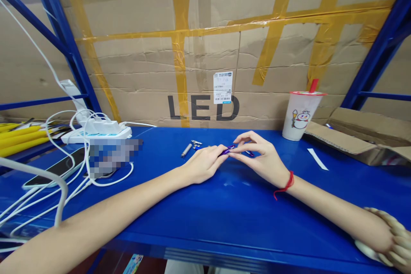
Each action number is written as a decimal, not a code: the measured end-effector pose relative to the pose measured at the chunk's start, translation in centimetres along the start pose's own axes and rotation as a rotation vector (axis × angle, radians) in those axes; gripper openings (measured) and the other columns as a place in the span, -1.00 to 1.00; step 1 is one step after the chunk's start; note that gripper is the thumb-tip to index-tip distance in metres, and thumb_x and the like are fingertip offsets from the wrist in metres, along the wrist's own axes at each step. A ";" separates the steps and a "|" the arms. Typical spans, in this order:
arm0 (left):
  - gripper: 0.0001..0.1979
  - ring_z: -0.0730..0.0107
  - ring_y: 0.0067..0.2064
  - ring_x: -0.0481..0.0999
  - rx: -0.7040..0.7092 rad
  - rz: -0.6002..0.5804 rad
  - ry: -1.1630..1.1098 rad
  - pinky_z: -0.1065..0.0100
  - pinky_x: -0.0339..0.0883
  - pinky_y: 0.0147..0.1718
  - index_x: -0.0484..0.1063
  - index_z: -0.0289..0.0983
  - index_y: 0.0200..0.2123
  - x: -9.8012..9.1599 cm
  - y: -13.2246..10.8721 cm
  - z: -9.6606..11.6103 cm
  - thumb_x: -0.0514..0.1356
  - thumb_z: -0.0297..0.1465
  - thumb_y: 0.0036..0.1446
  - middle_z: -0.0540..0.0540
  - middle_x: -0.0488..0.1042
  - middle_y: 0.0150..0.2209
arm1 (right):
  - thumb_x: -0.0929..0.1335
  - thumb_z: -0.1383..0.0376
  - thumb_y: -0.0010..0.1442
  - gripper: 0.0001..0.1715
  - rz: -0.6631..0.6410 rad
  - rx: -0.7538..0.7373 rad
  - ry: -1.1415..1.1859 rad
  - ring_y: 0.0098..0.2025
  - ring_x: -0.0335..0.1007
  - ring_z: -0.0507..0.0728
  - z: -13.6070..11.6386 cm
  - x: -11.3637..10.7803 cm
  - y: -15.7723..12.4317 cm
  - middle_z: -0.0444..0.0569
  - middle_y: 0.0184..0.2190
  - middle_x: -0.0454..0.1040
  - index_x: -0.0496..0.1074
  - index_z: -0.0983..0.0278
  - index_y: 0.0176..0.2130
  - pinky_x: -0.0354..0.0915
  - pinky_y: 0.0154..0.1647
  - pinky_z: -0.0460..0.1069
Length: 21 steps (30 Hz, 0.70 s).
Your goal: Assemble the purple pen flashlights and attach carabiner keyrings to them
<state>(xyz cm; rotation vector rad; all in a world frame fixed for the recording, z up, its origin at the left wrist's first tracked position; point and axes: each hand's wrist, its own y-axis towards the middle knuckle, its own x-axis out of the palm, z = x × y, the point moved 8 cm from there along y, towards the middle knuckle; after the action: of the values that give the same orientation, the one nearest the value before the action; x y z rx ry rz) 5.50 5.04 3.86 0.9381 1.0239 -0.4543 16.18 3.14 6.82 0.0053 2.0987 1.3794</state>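
Note:
My left hand [205, 163] is closed round a small shiny purple piece [227, 150], whose end sticks out past the fingertips. Its exact kind is hard to make out. From the other side, my right hand [261, 156] brings its thumb and fingertips together at the same purple piece, with a red string round the wrist. Another small dark purple piece [249, 153] shows just behind the right fingers. Left of my left hand, a silver cylinder [186, 150] lies on the blue table [224, 214], beside several tiny metal parts [196, 143].
At the left are a white power strip [96, 133], tangled white cables and a phone [54, 169]. A white cup [302, 115] with a red straw stands at the back right, near an open cardboard box [362, 141] and a white paper strip [317, 159]. Large cardboard [144, 68] closes the back.

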 end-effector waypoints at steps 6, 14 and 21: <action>-0.79 0.34 -0.29 0.42 -0.004 -0.002 0.050 0.37 0.26 -0.27 0.21 -0.26 -0.31 0.1 0.1 -0.1 -0.16 -0.38 0.29 -0.05 0.40 -0.37 | 0.33 0.25 0.13 -0.85 -0.137 0.083 0.034 -0.27 0.34 0.08 0.3 1.2 0.0 0.01 -0.22 0.37 0.49 0.25 -0.36 0.34 -0.32 -0.01; -0.79 0.32 -0.22 0.45 -0.150 0.088 0.052 0.32 0.30 -0.25 0.19 -0.24 -0.11 -0.1 -0.1 -1.8 -0.13 -0.32 0.28 -0.09 0.45 -0.23 | 0.27 0.18 0.17 -0.65 -0.374 0.167 -0.164 -0.05 0.26 0.20 3.2 3.5 -1.5 0.05 -0.08 0.34 0.38 0.16 -0.03 0.24 -0.04 0.18; -0.81 0.31 -0.18 0.45 -0.094 0.094 0.038 0.30 0.30 -0.19 0.21 -0.23 -0.12 -0.1 -0.1 -1.4 -0.08 -0.32 0.25 -0.09 0.45 -0.19 | 0.24 0.19 0.20 -0.70 -0.482 0.101 -0.305 0.01 0.20 0.22 3.7 4.1 -2.0 0.04 -0.02 0.34 0.46 0.12 -0.11 0.20 -0.03 0.19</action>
<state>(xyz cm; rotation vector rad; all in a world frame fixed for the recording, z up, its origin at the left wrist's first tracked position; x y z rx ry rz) 4.67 6.11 3.62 0.9090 1.0221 -0.3086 15.35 6.59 2.19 -0.2210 1.7623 0.9196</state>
